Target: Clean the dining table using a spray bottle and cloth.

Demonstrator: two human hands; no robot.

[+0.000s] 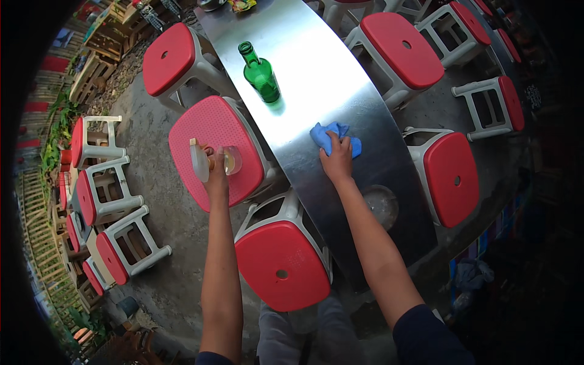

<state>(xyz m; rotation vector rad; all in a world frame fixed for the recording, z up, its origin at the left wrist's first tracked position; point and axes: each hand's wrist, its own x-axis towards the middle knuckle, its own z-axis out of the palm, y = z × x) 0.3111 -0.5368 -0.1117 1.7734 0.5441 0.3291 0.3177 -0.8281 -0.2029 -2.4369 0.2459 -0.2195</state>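
Note:
My left hand is closed around a spray bottle with a pale trigger head, held over a red-topped plastic stool. My right hand presses a crumpled blue cloth onto the long metal table. Farther up the table, toward its left edge, stands a green glass bottle with an uncapped neck. A round metal dish or ashtray lies on the table, partly behind my right forearm.
Close before my legs is a red-topped stool. Others flank the table, including one at the right and one at the upper left. Several stools rest tipped at the far left. A colourful packet lies at the table's far end.

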